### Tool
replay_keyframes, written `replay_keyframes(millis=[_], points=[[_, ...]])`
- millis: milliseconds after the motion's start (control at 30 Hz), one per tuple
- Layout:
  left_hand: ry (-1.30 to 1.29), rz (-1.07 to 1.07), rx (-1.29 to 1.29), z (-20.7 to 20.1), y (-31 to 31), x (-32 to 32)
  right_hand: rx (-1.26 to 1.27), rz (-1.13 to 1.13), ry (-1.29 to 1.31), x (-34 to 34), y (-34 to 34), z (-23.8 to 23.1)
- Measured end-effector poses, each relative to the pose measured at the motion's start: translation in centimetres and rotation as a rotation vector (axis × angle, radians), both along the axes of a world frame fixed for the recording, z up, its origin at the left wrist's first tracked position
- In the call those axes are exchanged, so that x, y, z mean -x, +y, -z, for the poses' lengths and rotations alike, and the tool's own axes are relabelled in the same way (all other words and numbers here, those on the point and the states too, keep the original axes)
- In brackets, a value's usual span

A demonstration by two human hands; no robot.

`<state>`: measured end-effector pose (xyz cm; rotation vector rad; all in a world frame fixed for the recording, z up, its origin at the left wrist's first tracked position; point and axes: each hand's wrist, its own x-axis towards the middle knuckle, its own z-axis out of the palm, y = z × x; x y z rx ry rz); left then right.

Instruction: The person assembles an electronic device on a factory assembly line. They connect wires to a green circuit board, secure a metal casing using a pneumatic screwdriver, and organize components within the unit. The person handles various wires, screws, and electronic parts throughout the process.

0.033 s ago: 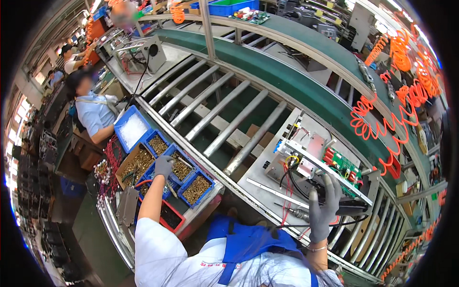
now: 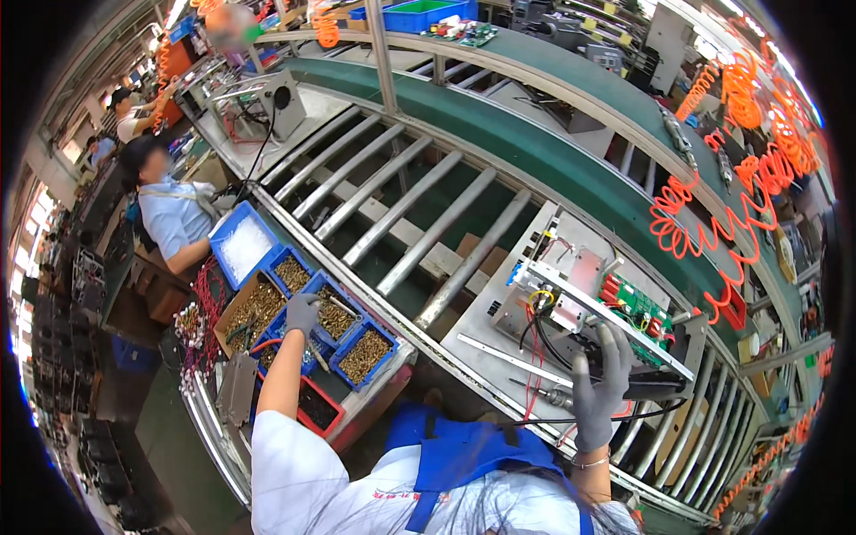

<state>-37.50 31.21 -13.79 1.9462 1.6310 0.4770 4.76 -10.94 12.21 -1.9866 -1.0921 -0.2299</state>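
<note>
My left hand (image 2: 302, 314), in a grey glove, reaches over blue bins of small brass-coloured fasteners. Its fingers are drawn together at the edge of a middle bin (image 2: 335, 317); whatever is between them is too small to make out. On the right, my gloved right hand (image 2: 603, 392) is raised at the near side of an open metal chassis (image 2: 571, 294), thumb and fingers apart, holding nothing visible. The chassis carries a green circuit board (image 2: 644, 312) and loose wires. A screwdriver-like power tool (image 2: 557, 397) lies beside my right hand.
A bin of clear small pieces (image 2: 245, 245) and a red bin (image 2: 312, 406) flank the fastener bins. Rollers (image 2: 437, 232) run between the bins and the chassis. Orange coiled hoses (image 2: 682, 218) hang at right. A co-worker (image 2: 174, 214) sits at far left.
</note>
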Motion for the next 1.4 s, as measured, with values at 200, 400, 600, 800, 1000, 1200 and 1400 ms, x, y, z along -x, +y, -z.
replay_keyframes(millis=[200,400,600,800,1000,1200,1400], points=[[-0.558,-0.315,0.196,0.6,0.1,1.0,0.019,-0.045,0.024,0.2,-0.5,0.7],[-1.665,-0.625,0.569,5.4,-0.5,6.6,0.024,-0.158,0.221,1.7,-0.7,3.5],[-0.639,-0.507,0.202,-2.6,-5.7,-1.5,0.077,-0.316,0.155,3.2,1.4,4.6],[-0.713,-0.18,0.279,-6.9,-5.4,-2.1,0.129,-0.452,0.177,5.6,5.2,3.6],[-0.889,0.119,1.369,-10.0,-15.3,-15.6,0.337,-0.476,0.204,7.7,7.0,5.9],[-0.562,0.768,1.149,-13.3,-24.2,-25.7,0.515,-0.193,0.171,6.7,3.0,6.4],[-0.372,1.072,1.14,-14.8,-28.1,-31.4,0.467,-0.038,0.216,3.5,-3.5,6.5]])
